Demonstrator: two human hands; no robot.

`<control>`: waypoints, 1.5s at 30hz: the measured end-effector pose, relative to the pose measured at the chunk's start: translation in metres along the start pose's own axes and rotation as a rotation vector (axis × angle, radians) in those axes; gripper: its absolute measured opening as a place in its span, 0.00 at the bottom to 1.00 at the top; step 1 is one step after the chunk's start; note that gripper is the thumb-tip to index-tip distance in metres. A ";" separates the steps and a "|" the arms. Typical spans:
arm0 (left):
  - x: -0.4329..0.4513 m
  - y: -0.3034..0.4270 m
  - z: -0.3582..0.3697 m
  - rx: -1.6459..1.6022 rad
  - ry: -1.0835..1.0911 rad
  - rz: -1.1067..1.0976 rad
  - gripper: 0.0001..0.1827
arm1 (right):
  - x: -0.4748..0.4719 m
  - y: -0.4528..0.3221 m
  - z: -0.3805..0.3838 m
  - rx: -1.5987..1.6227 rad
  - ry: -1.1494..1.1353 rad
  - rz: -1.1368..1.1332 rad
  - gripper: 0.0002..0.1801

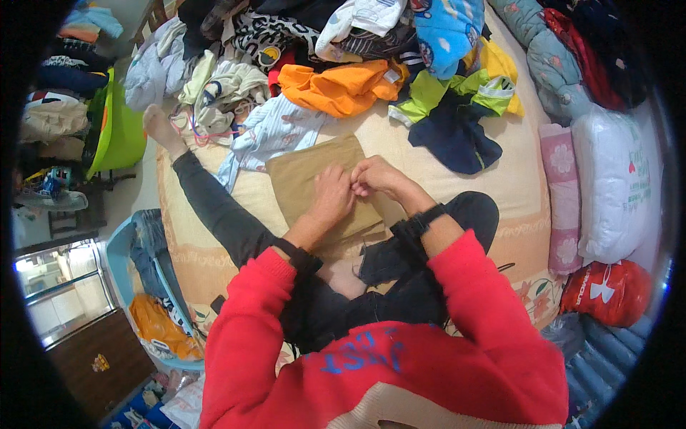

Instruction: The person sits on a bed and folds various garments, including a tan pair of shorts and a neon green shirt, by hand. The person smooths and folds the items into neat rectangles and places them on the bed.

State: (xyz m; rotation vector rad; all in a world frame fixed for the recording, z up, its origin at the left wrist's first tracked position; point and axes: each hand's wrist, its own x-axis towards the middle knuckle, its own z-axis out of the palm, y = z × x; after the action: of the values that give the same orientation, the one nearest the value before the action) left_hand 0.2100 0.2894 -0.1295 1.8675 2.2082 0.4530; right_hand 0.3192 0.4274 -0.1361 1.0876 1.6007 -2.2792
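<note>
A tan piece of cloth [297, 185], folded flat into a rough rectangle, lies on the bed between my legs. Resting on its right part is my left hand [333, 194], fingers bent and together. My right hand [378, 177] meets it at the fingertips, thumb and fingers drawn in over the cloth's right side. Whether a fold of fabric is pinched between the fingers is hidden. Just beyond the cloth spreads a light blue printed garment [284, 128].
Heaped clothes cover the bed's far side, among them an orange garment [337, 86] and a navy-and-lime garment [453, 137]. A white plastic-wrapped bundle [611, 182] stands at right. Left of the bed are a blue tub [119, 244] and a green tub [120, 128] with clothes.
</note>
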 end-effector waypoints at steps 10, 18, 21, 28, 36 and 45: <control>-0.061 0.023 0.004 -0.004 0.008 0.309 0.19 | 0.030 0.007 -0.034 -0.099 0.227 -0.220 0.16; -0.047 0.030 0.036 -0.042 -0.069 0.258 0.09 | 0.062 0.026 -0.017 -0.666 0.593 -0.226 0.12; -0.051 0.029 0.050 -0.157 0.017 0.273 0.05 | 0.079 0.033 -0.020 -0.662 0.665 -0.256 0.11; -0.062 0.038 0.048 -0.301 -0.007 0.293 0.06 | 0.068 0.024 -0.031 -0.207 0.482 -0.170 0.06; -0.038 0.076 0.063 -0.029 -0.107 -0.008 0.03 | 0.060 -0.011 -0.041 -0.277 0.249 -0.388 0.13; -0.032 0.076 0.076 0.056 -0.104 -0.077 0.03 | 0.076 -0.010 -0.043 -1.095 0.324 -0.684 0.09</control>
State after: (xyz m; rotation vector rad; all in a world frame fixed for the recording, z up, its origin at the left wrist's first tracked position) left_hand 0.3127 0.2763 -0.1734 1.7831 2.2363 0.2764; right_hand 0.2790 0.4895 -0.1838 0.6330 3.0838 -0.9798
